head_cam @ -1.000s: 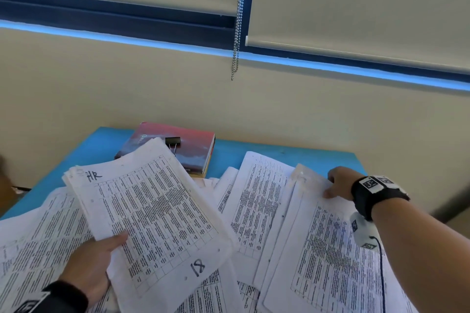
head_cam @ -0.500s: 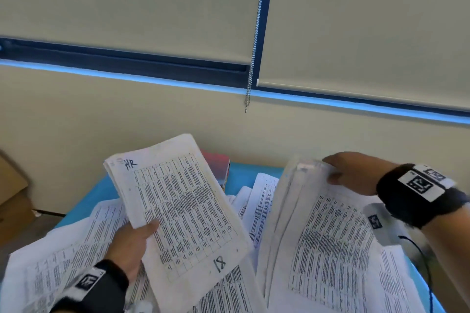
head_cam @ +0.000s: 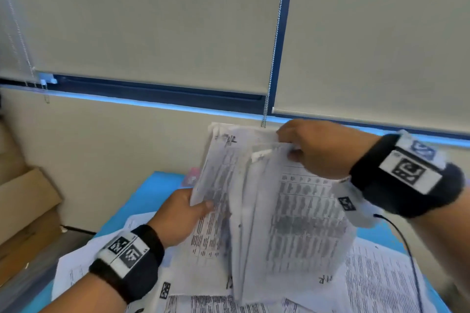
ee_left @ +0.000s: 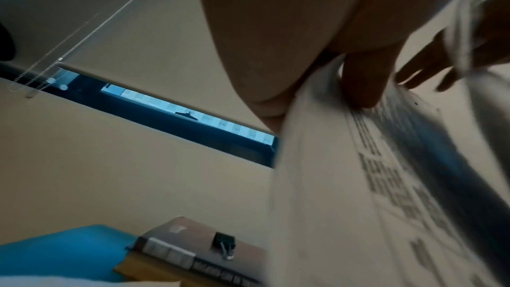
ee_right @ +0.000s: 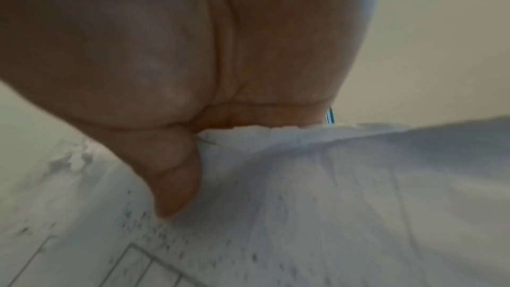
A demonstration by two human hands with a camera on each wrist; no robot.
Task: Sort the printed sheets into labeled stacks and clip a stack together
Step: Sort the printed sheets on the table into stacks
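My left hand grips the left edge of a stack of printed sheets with handwriting at its top, thumb on the front. My right hand pinches the top edge of a second printed stack. Both stacks stand nearly upright above the table, side by side and overlapping. In the left wrist view my left hand's fingers lie behind the paper. The right wrist view shows my thumb pressed on the sheet edges. A black binder clip lies on a book.
More loose printed sheets cover the blue table. The book's pink corner shows behind the held stacks. A cardboard box stands on the left. A blind chain hangs on the wall ahead.
Both hands have lifted their stacks off the table and swung them upright toward each other. The stacks now overlap in the middle, and the head view has tilted upward.
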